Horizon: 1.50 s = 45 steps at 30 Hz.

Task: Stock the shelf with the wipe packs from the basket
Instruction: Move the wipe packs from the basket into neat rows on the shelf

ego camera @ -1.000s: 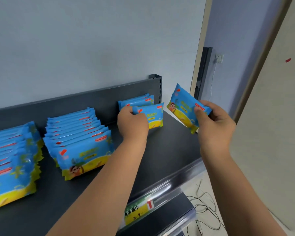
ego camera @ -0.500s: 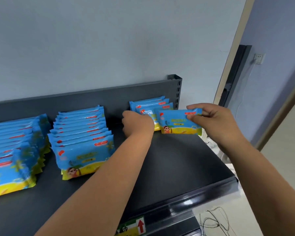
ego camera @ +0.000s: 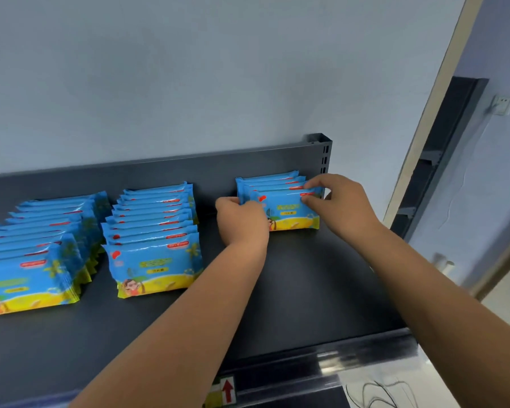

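Blue-and-yellow wipe packs stand in three rows on the dark shelf (ego camera: pixel 306 284). The short right-hand row (ego camera: pixel 273 179) stands against the shelf's back wall near its right end. Its front pack (ego camera: pixel 292 214) stands upright. My left hand (ego camera: pixel 243 219) grips the left end of that row, fingers curled round the packs. My right hand (ego camera: pixel 339 206) pinches the front pack's upper right corner. The basket is out of view.
A full middle row of packs (ego camera: pixel 153 231) and a longer left row (ego camera: pixel 33 260) fill the rest of the shelf. The shelf's front rail (ego camera: pixel 365 357) carries a price tag with a red arrow (ego camera: pixel 227 390). Cables (ego camera: pixel 377 393) lie on the floor below right.
My right hand carried a pack in from the right and stood it at the front of the right-hand row. My left hand stayed on the row's left end.
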### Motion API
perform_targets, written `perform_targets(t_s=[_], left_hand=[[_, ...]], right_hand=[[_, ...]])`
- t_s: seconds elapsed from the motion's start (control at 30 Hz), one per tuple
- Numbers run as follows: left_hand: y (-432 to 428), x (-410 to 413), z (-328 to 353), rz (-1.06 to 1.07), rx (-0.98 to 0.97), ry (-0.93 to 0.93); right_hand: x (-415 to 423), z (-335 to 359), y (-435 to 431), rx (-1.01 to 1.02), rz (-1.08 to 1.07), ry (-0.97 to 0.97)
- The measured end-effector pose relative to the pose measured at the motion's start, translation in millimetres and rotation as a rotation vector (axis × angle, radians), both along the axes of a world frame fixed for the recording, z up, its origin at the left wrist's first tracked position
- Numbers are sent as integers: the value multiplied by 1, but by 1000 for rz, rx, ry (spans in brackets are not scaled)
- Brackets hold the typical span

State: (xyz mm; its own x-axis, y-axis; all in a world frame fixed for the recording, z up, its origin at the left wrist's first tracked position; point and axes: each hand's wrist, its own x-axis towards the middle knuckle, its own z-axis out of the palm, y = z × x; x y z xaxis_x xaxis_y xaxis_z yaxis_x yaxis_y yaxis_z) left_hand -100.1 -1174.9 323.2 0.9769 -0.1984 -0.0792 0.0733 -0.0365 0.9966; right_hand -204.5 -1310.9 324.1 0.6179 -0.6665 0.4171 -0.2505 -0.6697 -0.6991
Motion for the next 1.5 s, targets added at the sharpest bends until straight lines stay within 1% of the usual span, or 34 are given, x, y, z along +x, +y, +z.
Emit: perform_targets(t_s=[0.2,0.43,0.53,0.63,0.67,0.73,0.77,0.8,0.83,0.9,0.93,0.97,1.0,1.07,1.1,1.2,1.3,1.4,1.5], left_hand=[[4,-3,-10,-34,52,-26],[12,5,-14,-23,187,-157],[14,2,-12,-9,218,-199],[16,-5,-6,-2,191,-185],[18,-9,-3,-17,191,-184],[24,-20,8,-105,229,-219],[29,-27,15,-161,268,-278],[36,-36,22,-196,325,-386],[45,-42,27,-191,408,-554],[65,-51,36,-84,604,-957],[76,-53,38,-46,671,-1098],[86,-52,38,-37,690,-1170],[97,-50,38,-52,684,-1185],[121,-44,36,-82,659,-1129],[134,-41,34,-78,683,-1107],[177,-31,25,-16,859,-1084],[224,-30,13,73,998,-997],[277,-35,-2,197,1151,-867],[337,-40,-20,334,1249,-700]], right_hand=[[10,2,-3,81,24,-40],[10,9,-4,18,49,79],[9,12,-1,-88,8,161],[3,14,6,-211,-82,259],[0,16,8,-214,-114,246],[-9,26,18,-124,-146,124],[-15,33,25,-70,-138,60],[-21,39,34,-36,-116,16],[-26,44,44,-23,-86,-7],[-35,51,65,-16,-21,-38],[-37,52,76,-22,3,-46],[-39,51,87,-37,19,-45],[-40,50,98,-56,32,-38],[-38,45,123,-123,82,-6],[-35,43,136,-168,125,10],[-16,37,175,-261,293,25],[11,28,220,-306,478,54],[35,14,269,-342,653,100],[57,-6,321,-360,809,107]])
